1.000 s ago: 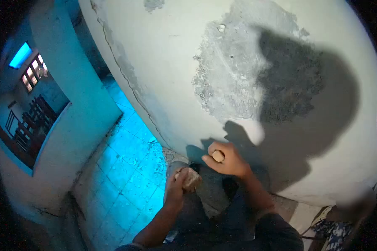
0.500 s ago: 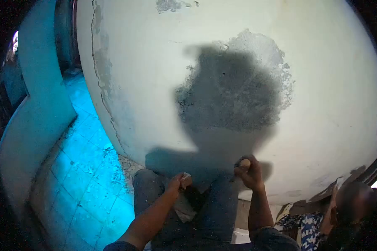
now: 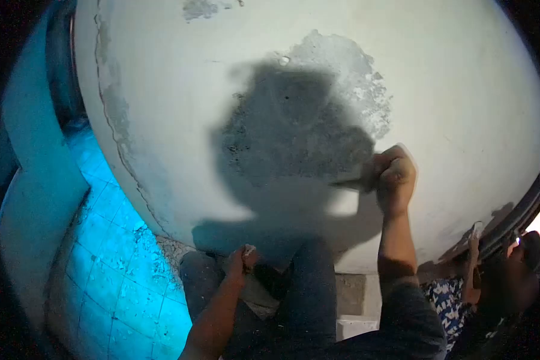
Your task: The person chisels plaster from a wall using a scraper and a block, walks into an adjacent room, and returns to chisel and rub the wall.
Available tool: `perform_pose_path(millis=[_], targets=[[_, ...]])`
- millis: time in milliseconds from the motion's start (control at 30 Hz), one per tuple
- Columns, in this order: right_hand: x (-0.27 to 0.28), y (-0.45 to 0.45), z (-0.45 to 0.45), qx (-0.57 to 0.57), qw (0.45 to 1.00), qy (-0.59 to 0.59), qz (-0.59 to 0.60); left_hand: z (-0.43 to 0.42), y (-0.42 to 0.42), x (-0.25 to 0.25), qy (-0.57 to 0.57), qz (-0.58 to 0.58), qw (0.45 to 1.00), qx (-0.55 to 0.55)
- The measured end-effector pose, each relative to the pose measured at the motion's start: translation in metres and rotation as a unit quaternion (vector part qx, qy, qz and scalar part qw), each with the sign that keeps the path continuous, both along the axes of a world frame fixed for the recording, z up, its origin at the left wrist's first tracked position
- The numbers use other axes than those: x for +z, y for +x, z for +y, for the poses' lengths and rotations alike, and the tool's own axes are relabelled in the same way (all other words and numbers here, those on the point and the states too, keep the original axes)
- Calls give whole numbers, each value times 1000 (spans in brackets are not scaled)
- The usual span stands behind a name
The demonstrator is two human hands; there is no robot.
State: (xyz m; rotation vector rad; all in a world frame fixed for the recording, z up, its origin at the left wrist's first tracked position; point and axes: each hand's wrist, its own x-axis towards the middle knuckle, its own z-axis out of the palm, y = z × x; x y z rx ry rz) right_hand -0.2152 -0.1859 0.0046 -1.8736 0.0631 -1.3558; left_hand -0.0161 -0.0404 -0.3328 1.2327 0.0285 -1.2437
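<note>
Tool [image 3: 353, 183], dark, blurred, handle hidden within clenched right hand [image 3: 396, 179]; small lump [image 3: 250, 251], largely covered, gripped in left hand [image 3: 236, 263], outline unclear.

The right hand [image 3: 396, 177] has risen from above the right knee [image 3: 312, 282] to the lower right edge of the grey patch [image 3: 348, 57]. The tool [image 3: 360, 183] in its fist, seen end-on before, now points left, side-on. The head's shadow [image 3: 270, 138], first over the patch's right part, now covers its left and lower parts.
</note>
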Motion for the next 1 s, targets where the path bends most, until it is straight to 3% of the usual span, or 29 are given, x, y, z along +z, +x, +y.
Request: perform_pose_path(millis=[133,200,233,300,400,533,667,800,833,900,933,967,1000], targets=[[57,-14,19,-102,969,-182,-130,-6,2,-25,-28,-6,999,-36],[81,-16,33,53,957,-243,-149,-16,3,-49,-57,23,998,-25],[87,-16,34,65,951,-235,-193,-19,2,-53,-70,33,997,-18],[105,-11,39,80,945,-275,-157,-24,4,-71,-82,15,997,-6],[124,21,27,145,928,-275,-204,-40,21,-144,-55,-14,997,-61],[136,71,14,171,931,-209,-244,-43,25,-154,-53,12,994,-91],[132,103,37,38,938,-39,-342,-39,27,-155,-126,4,989,-74],[130,91,34,-25,902,-172,-395,-34,21,-123,-164,4,983,-86],[128,85,41,50,896,-123,-423,-36,21,-134,-152,-2,985,-80],[127,82,44,63,875,-140,-459,-49,23,-178,-119,-11,991,-58],[128,87,31,134,873,-108,-457,-57,23,-202,-108,-8,993,-44],[132,111,28,-83,876,-118,-460,-59,23,-197,-101,-2,994,-30],[132,124,23,-84,872,-92,-474,-57,19,-192,-89,-20,994,-54]])
